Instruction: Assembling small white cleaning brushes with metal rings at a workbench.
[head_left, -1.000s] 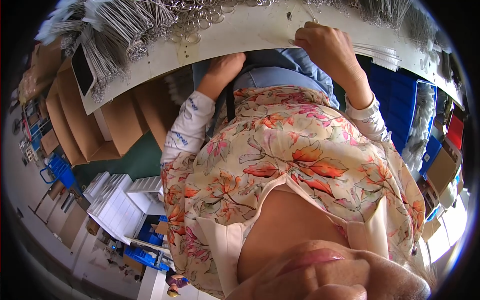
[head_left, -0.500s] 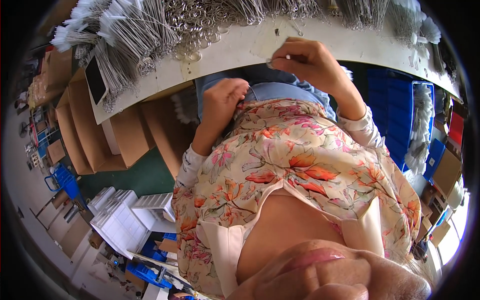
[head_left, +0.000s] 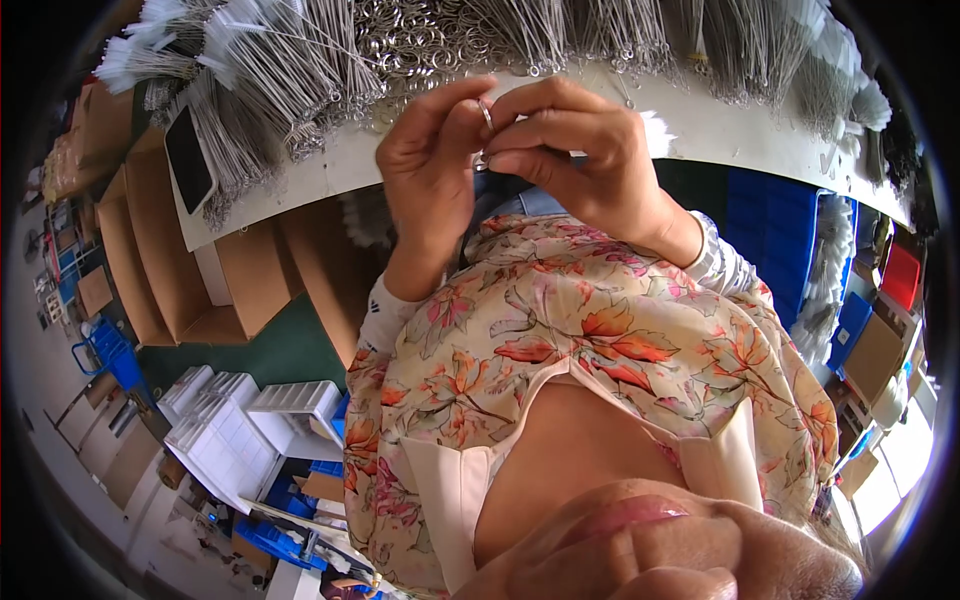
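My left hand [head_left: 430, 165] and my right hand [head_left: 590, 160] meet in front of the table edge, fingertips nearly touching. Between them a small metal split ring [head_left: 486, 115] is pinched by the left thumb and finger, with right fingertips against it. A wire loop end [head_left: 480, 162] shows below the right fingertips. White bristles [head_left: 656, 135] stick out behind the right hand, apparently the other end of a wire-handled brush in its grip. The fingers hide most of its wire, and whether there is more than one brush I cannot tell.
A heap of metal rings [head_left: 430, 45] lies on the white table [head_left: 270, 200], between bundles of wire-handled brushes [head_left: 290, 70]. A phone [head_left: 190, 160] rests at the left edge. Cardboard boxes [head_left: 250, 285] stand below left; a blue crate [head_left: 765, 230] is at right.
Both hands have risen and come together from apart near my lap. A ring now shows between their fingertips. The view has shifted slightly.
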